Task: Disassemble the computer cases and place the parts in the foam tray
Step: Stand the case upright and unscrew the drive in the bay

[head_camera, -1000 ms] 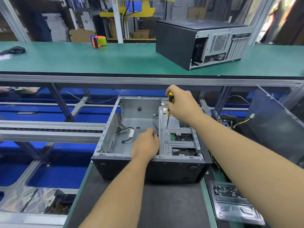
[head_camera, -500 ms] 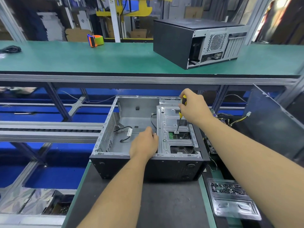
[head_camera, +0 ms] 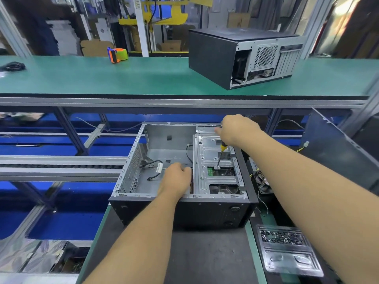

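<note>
Your right hand is wrapped around the yellow-handled screwdriver, grip closed on the handle, and the shaft slants down so the tip sits on a small metal tab of the drive cage. That cage fills the right side of the open computer case, which lies with its open side up on the dark mat of your desk, black front panel toward you. Your left hand is down inside the case, knuckles up, fingers curled against the left edge of the cage; whether they actually clasp anything there I cannot tell. A loose black cable with a white connector lies on the case floor to the left of that hand.

At your right, near the desk edge, a clear plastic tray holds a heap of small screws in its far compartment. Beyond it, a dark side panel leans upright, with some loose wiring between it and the case. Up on the green conveyor across from you, a second computer case stands closed with its rear grille facing right, and an orange and green tape dispenser sits well to its left.
</note>
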Available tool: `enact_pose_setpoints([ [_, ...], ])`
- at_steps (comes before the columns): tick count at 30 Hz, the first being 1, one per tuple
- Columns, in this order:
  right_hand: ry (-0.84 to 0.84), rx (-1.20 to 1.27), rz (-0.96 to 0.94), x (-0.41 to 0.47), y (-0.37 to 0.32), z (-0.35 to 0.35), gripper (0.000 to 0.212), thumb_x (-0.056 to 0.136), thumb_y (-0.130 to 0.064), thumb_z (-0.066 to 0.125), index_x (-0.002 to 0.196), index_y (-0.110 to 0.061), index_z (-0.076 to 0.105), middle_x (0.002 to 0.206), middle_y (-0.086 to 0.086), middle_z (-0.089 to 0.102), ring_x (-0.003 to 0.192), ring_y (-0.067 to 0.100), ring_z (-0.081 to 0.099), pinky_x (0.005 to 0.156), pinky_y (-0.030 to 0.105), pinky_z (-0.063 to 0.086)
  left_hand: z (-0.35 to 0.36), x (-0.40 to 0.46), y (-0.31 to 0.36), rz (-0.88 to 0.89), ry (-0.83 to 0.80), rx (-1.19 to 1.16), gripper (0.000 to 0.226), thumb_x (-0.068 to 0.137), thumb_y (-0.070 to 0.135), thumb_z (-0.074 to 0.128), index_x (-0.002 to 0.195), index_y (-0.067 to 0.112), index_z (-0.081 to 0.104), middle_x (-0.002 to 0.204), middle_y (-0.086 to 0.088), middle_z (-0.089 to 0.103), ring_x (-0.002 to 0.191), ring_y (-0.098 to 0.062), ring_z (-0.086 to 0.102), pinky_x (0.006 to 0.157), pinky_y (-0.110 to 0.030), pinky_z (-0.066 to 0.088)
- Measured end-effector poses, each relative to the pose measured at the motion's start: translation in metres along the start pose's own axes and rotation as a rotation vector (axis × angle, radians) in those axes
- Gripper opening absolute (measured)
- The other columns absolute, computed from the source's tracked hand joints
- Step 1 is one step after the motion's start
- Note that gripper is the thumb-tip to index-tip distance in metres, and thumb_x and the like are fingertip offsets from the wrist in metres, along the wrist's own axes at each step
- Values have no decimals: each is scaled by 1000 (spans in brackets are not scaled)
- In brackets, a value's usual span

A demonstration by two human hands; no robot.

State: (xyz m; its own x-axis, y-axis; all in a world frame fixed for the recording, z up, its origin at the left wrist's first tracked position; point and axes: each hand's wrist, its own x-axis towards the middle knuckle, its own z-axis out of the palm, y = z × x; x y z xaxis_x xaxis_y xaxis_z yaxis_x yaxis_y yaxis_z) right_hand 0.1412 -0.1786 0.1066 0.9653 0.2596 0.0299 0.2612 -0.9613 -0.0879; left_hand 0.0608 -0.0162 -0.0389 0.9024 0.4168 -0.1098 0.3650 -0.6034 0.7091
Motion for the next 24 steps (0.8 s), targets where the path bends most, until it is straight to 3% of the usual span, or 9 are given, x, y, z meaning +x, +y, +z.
enact_pose_setpoints([
  [3, -30, -26, 0, 3, -1, -1, 9, 99, -12, 45, 100, -9, 54, 94, 12, 58, 84, 35, 54, 71, 41, 47, -16, 13, 7, -411, -17, -596, 25, 97, 15, 38, 75, 10, 48, 57, -7, 49, 50, -22, 43, 51, -23, 35],
  [5, -68, -24, -37, 5, 2, 0, 15, 97, -6, 44, 103, -5, 57, 82, 9, 50, 84, 35, 55, 70, 41, 46, -27, 18, 4, -601, -62, -892, 26, 95, 10, 31, 73, 12, 46, 48, -3, 43, 46, -18, 35, 42, -18, 28],
  [7, -91, -15, -58, 5, 4, -2, 20, 100, -10, 42, 104, -2, 61, 76, 6, 46, 84, 32, 54, 73, 41, 46, -32, 19, 3, -654, -83, -1005, 27, 93, 7, 26, 74, 13, 44, 56, -2, 41, 48, -16, 31, 40, -16, 24],
  [11, -169, -40, -87, 3, 7, -3, 20, 93, 2, 49, 108, 1, 61, 95, 14, 59, 87, 32, 60, 76, 39, 54, -27, 18, 10, -667, -95, -970, 25, 91, 6, 23, 76, 12, 43, 64, -3, 37, 49, -15, 24, 37, -14, 21],
  [13, -161, -49, -110, 6, 9, -3, 14, 93, 2, 47, 101, 0, 58, 86, 12, 54, 81, 31, 55, 71, 38, 49, -20, 17, 15, -657, -127, -952, 25, 91, 7, 23, 76, 12, 42, 63, -2, 35, 47, -15, 22, 36, -14, 19],
  [16, -162, -92, -147, 10, 9, -2, 10, 93, 5, 44, 89, -3, 48, 81, 11, 46, 70, 27, 43, 63, 36, 40, -17, 16, 21, -531, -169, -730, 23, 98, 11, 32, 79, 11, 45, 69, -4, 41, 51, -19, 35, 39, -19, 31],
  [18, -139, -105, -154, 11, 12, -1, 13, 97, 1, 41, 88, -3, 50, 81, 12, 49, 65, 25, 40, 60, 36, 38, -13, 16, 15, -270, -136, -173, 21, 99, 15, 40, 85, 6, 53, 90, -12, 58, 77, -29, 56, 63, -29, 44],
  [20, -104, -53, -141, 11, 17, 0, 17, 100, -2, 40, 93, -1, 56, 84, 13, 55, 66, 25, 42, 60, 35, 39, -9, 9, 8, -23, -122, 242, 28, 99, 25, 40, 94, 7, 60, 109, -17, 66, 96, -35, 61, 77, -34, 44],
  [24, -97, -26, -166, 11, 18, 3, 26, 101, -7, 37, 77, -7, 45, 75, 12, 47, 61, 25, 35, 59, 36, 35, 1, -1, -2, 167, -156, 453, 45, 103, 41, 26, 81, 16, 57, 109, -13, 70, 89, -30, 56, 81, -38, 44],
])
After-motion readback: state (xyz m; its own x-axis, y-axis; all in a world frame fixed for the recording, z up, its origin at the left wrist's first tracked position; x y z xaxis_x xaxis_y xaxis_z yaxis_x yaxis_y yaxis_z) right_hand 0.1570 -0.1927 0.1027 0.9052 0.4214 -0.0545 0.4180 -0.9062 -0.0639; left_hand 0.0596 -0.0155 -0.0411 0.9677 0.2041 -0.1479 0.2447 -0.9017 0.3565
